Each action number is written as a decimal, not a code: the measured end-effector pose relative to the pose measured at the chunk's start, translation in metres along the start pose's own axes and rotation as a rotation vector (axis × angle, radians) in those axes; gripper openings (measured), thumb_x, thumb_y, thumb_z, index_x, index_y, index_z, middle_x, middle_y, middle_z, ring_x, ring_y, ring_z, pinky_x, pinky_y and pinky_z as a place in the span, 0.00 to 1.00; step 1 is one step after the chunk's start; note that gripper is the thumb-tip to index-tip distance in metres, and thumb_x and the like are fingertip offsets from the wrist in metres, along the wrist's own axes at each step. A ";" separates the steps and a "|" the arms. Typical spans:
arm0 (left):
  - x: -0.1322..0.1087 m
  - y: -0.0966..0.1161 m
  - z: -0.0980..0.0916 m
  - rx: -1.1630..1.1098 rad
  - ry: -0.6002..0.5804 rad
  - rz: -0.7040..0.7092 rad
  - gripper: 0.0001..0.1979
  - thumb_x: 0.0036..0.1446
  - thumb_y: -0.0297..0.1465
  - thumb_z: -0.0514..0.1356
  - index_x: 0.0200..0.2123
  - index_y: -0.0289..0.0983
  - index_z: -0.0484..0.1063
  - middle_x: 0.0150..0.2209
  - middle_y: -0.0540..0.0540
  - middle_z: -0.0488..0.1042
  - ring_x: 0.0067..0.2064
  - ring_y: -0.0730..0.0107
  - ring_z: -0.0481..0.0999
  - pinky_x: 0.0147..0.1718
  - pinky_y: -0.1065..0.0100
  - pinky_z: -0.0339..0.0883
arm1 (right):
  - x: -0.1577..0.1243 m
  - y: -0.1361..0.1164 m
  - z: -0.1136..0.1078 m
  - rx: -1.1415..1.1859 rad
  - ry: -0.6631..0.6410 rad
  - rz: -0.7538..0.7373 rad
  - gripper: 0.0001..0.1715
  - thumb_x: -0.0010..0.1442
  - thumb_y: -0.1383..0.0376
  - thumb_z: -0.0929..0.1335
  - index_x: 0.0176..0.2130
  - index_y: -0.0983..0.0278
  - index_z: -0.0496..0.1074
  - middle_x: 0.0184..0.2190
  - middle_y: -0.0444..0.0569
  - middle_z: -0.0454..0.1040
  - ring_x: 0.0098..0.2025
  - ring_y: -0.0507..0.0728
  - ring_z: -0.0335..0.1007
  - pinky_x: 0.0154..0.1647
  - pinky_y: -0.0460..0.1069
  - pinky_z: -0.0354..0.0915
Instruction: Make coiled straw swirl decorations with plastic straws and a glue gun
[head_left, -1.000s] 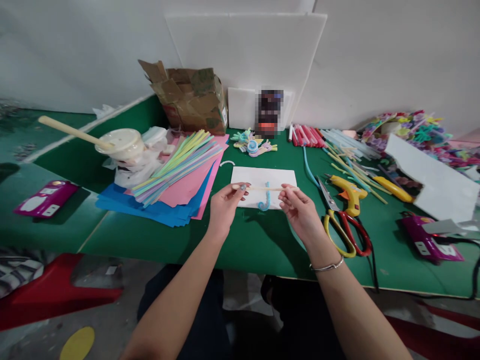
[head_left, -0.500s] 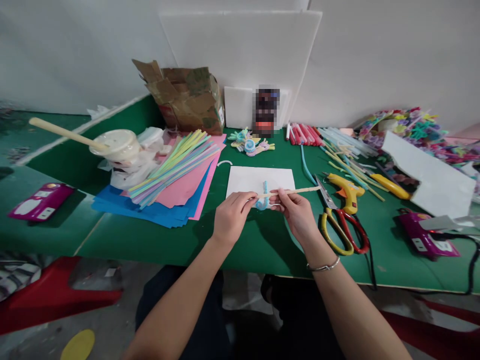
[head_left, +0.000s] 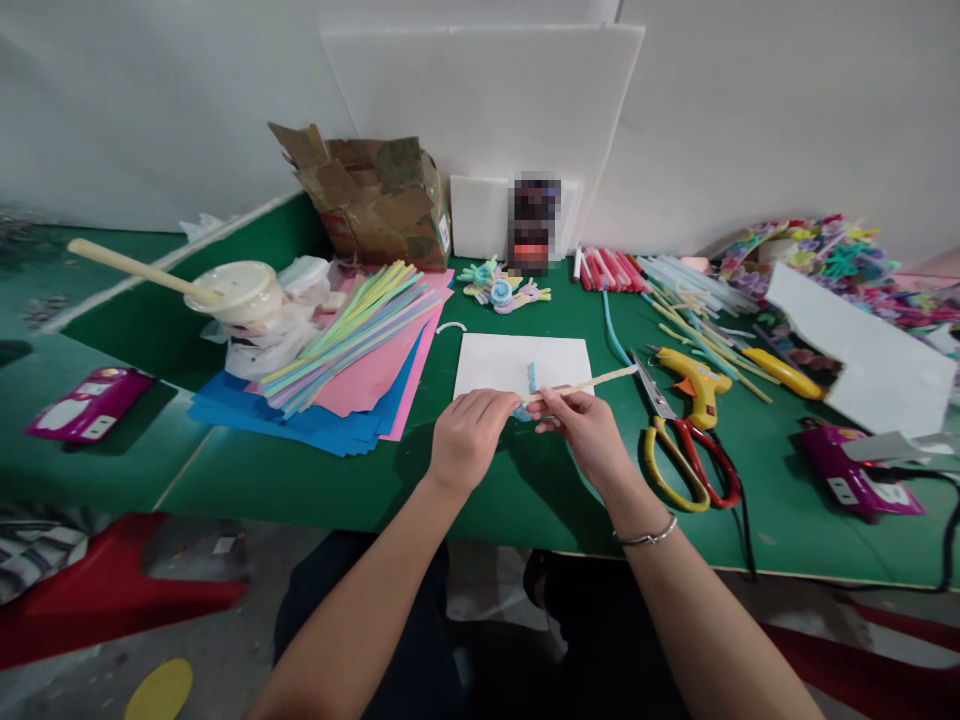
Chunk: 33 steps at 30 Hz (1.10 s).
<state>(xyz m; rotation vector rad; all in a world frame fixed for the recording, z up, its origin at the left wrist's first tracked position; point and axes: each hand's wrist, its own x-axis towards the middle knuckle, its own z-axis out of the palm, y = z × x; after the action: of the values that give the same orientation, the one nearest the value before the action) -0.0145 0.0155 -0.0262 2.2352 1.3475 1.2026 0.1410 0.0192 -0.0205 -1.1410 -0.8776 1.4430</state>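
My left hand (head_left: 474, 432) is closed, its fingertips pinching one end of a cream pipe cleaner (head_left: 600, 380). My right hand (head_left: 576, 422) pinches the same strip farther along, and its free end slants up to the right. Behind the fingers a curved light-blue pipe cleaner piece (head_left: 532, 376) shows partly; the hands cover its middle. Both hands are over the near edge of a white board (head_left: 491, 360). I cannot tell whether the blue piece rests on the board or is held.
On the right lie scissors (head_left: 660, 420), a yellow glue gun (head_left: 694, 383) and a yellow cutter (head_left: 784, 373). To the left, pipe cleaners (head_left: 352, 335) lie on coloured sheets (head_left: 300, 420) beside a white tub (head_left: 236, 290). A cardboard box (head_left: 382, 200) and small twisted flowers (head_left: 501, 290) are at the back.
My hands have drawn closer together along the cream pipe cleaner. Its free end tilts up a little more, and less of the blue piece shows.
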 end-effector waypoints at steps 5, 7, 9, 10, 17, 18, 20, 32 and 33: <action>0.007 0.005 0.001 -0.158 -0.009 -0.196 0.07 0.56 0.31 0.56 0.30 0.40 0.74 0.32 0.44 0.77 0.38 0.61 0.74 0.40 0.63 0.62 | 0.000 -0.002 -0.001 -0.056 -0.024 -0.138 0.13 0.46 0.55 0.73 0.26 0.63 0.77 0.25 0.47 0.77 0.28 0.53 0.73 0.29 0.48 0.71; 0.011 0.006 0.000 -0.346 -0.081 -0.370 0.05 0.53 0.29 0.58 0.27 0.39 0.72 0.29 0.46 0.76 0.34 0.64 0.73 0.37 0.65 0.63 | 0.000 -0.003 -0.002 -0.117 -0.034 -0.221 0.11 0.47 0.56 0.72 0.25 0.62 0.77 0.25 0.46 0.76 0.27 0.53 0.73 0.30 0.49 0.70; 0.015 0.004 -0.003 -0.633 -0.258 -0.606 0.06 0.52 0.29 0.58 0.23 0.38 0.70 0.24 0.48 0.74 0.31 0.68 0.73 0.34 0.68 0.63 | -0.001 -0.005 -0.002 -0.192 -0.057 -0.295 0.10 0.48 0.57 0.72 0.24 0.61 0.77 0.25 0.46 0.76 0.27 0.53 0.72 0.30 0.49 0.70; 0.017 0.003 -0.005 -0.769 -0.350 -0.723 0.07 0.51 0.29 0.59 0.22 0.37 0.70 0.24 0.48 0.73 0.30 0.69 0.72 0.32 0.69 0.62 | -0.002 -0.006 -0.002 -0.225 -0.069 -0.320 0.10 0.49 0.57 0.72 0.24 0.61 0.77 0.24 0.45 0.76 0.26 0.53 0.72 0.30 0.50 0.70; 0.019 -0.003 -0.013 -1.298 -0.576 -1.164 0.05 0.46 0.27 0.63 0.22 0.33 0.70 0.17 0.53 0.60 0.22 0.77 0.66 0.21 0.74 0.53 | -0.006 -0.008 0.000 -0.288 -0.122 -0.369 0.08 0.50 0.57 0.71 0.25 0.58 0.77 0.23 0.44 0.77 0.26 0.55 0.72 0.30 0.51 0.69; 0.019 -0.003 -0.013 -1.335 -0.594 -1.184 0.04 0.46 0.27 0.62 0.23 0.32 0.71 0.16 0.53 0.59 0.21 0.78 0.64 0.20 0.73 0.52 | -0.006 -0.007 0.000 -0.285 -0.127 -0.369 0.08 0.50 0.57 0.71 0.25 0.58 0.76 0.23 0.44 0.77 0.25 0.55 0.71 0.30 0.51 0.69; 0.018 -0.003 -0.013 -1.386 -0.617 -1.199 0.03 0.47 0.26 0.61 0.25 0.32 0.71 0.16 0.53 0.57 0.21 0.77 0.62 0.19 0.73 0.50 | -0.006 -0.007 0.000 -0.285 -0.133 -0.364 0.09 0.49 0.56 0.71 0.24 0.58 0.76 0.23 0.45 0.77 0.25 0.55 0.71 0.30 0.51 0.69; 0.018 -0.003 -0.013 -1.404 -0.616 -1.066 0.04 0.46 0.29 0.61 0.24 0.33 0.69 0.14 0.55 0.55 0.20 0.76 0.63 0.20 0.73 0.52 | -0.008 -0.009 -0.001 -0.295 -0.145 -0.405 0.08 0.51 0.57 0.71 0.26 0.58 0.77 0.23 0.45 0.77 0.27 0.55 0.72 0.31 0.52 0.69; 0.018 -0.001 -0.013 -1.346 -0.563 -0.985 0.06 0.47 0.30 0.61 0.23 0.34 0.68 0.14 0.54 0.57 0.21 0.75 0.64 0.22 0.72 0.54 | -0.007 -0.010 -0.001 -0.295 -0.120 -0.390 0.09 0.50 0.57 0.71 0.25 0.58 0.77 0.23 0.45 0.77 0.26 0.55 0.72 0.31 0.52 0.69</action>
<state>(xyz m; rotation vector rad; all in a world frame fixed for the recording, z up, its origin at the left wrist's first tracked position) -0.0210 0.0291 -0.0098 0.6658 0.7441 0.6152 0.1450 0.0139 -0.0102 -1.0287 -1.3502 1.0914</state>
